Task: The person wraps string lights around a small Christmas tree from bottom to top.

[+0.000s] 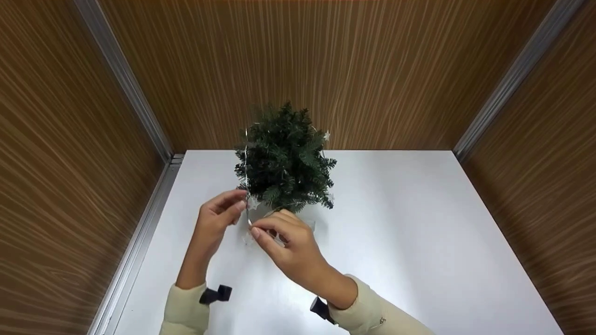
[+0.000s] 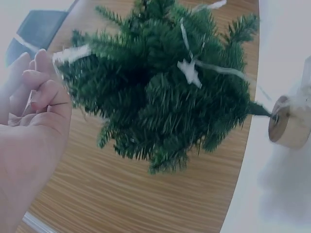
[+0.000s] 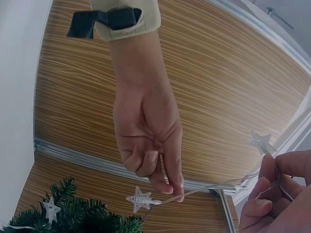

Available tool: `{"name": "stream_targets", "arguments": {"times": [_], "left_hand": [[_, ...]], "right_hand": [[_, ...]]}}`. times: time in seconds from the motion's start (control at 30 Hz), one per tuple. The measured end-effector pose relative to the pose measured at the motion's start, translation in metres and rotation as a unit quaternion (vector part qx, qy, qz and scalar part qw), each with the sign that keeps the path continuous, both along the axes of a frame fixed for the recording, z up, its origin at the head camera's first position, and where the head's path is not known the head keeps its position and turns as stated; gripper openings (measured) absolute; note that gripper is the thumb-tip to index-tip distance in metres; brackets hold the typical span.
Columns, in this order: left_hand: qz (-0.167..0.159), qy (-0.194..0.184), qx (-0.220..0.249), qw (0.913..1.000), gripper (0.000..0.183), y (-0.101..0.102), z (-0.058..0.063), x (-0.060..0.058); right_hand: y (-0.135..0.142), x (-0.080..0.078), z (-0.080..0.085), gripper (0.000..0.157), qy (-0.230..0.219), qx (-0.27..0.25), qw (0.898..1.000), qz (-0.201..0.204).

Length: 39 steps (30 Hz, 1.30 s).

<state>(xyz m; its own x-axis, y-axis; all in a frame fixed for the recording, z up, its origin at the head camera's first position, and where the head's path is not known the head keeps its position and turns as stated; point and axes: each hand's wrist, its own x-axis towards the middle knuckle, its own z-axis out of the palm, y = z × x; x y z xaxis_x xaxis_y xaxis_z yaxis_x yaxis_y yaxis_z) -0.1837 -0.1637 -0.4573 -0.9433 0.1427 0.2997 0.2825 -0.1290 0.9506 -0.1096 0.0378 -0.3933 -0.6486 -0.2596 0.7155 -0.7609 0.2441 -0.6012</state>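
Note:
A small artificial Christmas tree (image 1: 286,158) stands upright at the back of the white table, on a round wooden base (image 2: 291,124). Clear plastic stars on a thin wire, a string of star lights (image 3: 214,185), hang about its branches. At the tree's front left, my left hand (image 1: 216,221) pinches the wire between thumb and fingertips, beside one star (image 3: 139,199). My right hand (image 1: 293,242) is lower and to the right, pinching the same wire between thumb and forefinger; another star (image 3: 261,142) sticks up by its fingers. Wire spans the short gap between the hands.
The white tabletop (image 1: 409,223) extends to the right of the tree. Wood-grain panels (image 1: 372,70) enclose the back and both sides, with metal rails (image 1: 128,88) at the corners. More stars, such as one (image 1: 327,135), sit on the tree's right side.

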Motion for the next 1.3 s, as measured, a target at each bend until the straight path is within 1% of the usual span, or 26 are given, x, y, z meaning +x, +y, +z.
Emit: {"name": "stream_targets", "arguments": {"times": [0.07, 0.13, 0.23, 0.37, 0.5, 0.53, 0.63, 0.8, 0.93, 1.0, 1.07, 1.3], "left_hand": [[0.002, 0.017, -0.012, 0.9998, 0.029, 0.004, -0.004, 0.007], [0.008, 0.037, -0.024, 0.9990, 0.029, 0.009, -0.007, 0.011], [0.034, 0.061, -0.048, 0.9964, 0.029, 0.016, -0.008, 0.012], [0.089, 0.085, -0.063, 0.9904, 0.025, 0.023, -0.006, 0.006], [0.153, 0.112, -0.070, 0.9794, 0.019, 0.027, -0.003, -0.003], [0.167, 0.121, -0.072, 0.9759, 0.018, 0.028, -0.002, -0.006], [0.208, 0.157, -0.093, 0.9610, 0.016, 0.029, 0.000, -0.015], [0.262, 0.221, -0.137, 0.9293, 0.014, 0.022, 0.003, -0.028], [0.300, 0.258, -0.154, 0.9055, 0.014, 0.008, 0.010, -0.031], [0.318, 0.275, -0.159, 0.8932, 0.014, 0.001, 0.017, -0.031], [0.327, 0.288, -0.165, 0.8849, 0.014, -0.005, 0.025, -0.032], [0.336, 0.335, -0.180, 0.8618, 0.017, -0.018, 0.059, -0.031]], "right_hand": [[0.000, 0.000, -0.001, 0.006, -0.005, 0.001, 1.000, 0.001], [0.000, 0.001, -0.003, 0.006, -0.003, 0.002, 1.000, 0.001], [0.000, 0.002, -0.006, 0.007, 0.003, 0.004, 1.000, 0.003], [0.000, 0.002, -0.011, 0.008, 0.007, 0.001, 1.000, 0.003], [0.001, 0.004, -0.016, 0.009, -0.001, -0.006, 1.000, 0.007], [0.001, 0.004, -0.017, 0.009, -0.006, -0.007, 1.000, 0.008], [0.003, 0.004, -0.019, 0.009, -0.010, -0.008, 1.000, 0.010], [0.011, 0.003, -0.023, 0.009, -0.018, -0.005, 1.000, 0.007], [0.018, 0.002, -0.022, 0.007, -0.042, -0.007, 0.999, 0.000], [0.020, 0.001, -0.021, 0.007, -0.049, -0.008, 0.999, -0.006], [0.020, 0.000, -0.020, 0.007, -0.049, -0.005, 0.999, -0.010], [0.013, -0.004, -0.018, 0.006, -0.027, -0.009, 0.999, -0.016]]}}
